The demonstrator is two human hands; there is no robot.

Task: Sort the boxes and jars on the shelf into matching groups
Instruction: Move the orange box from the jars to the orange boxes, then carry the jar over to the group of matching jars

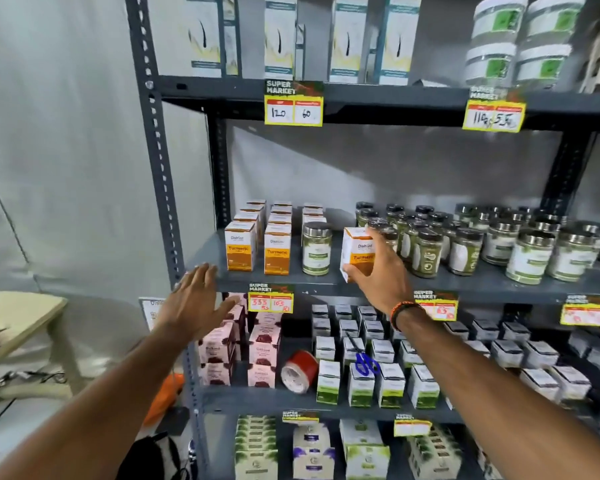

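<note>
Right hand (378,275) clamped a Turmeric box (355,252) beside a lone green-label jar (316,249); left hand (194,299) hovered, fingers spread.

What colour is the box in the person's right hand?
The Turmeric box in the right hand is white with an orange band, seen in the head view.

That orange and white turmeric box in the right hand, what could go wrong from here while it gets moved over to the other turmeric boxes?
The right hand grips the orange and white turmeric box close against the steel-lidded glass jars, so swinging it out could topple one. A lone green-labelled jar stands between it and the matching turmeric box rows; it may get knocked, or block the slot. The left hand is open and empty, steadying nothing.
</note>
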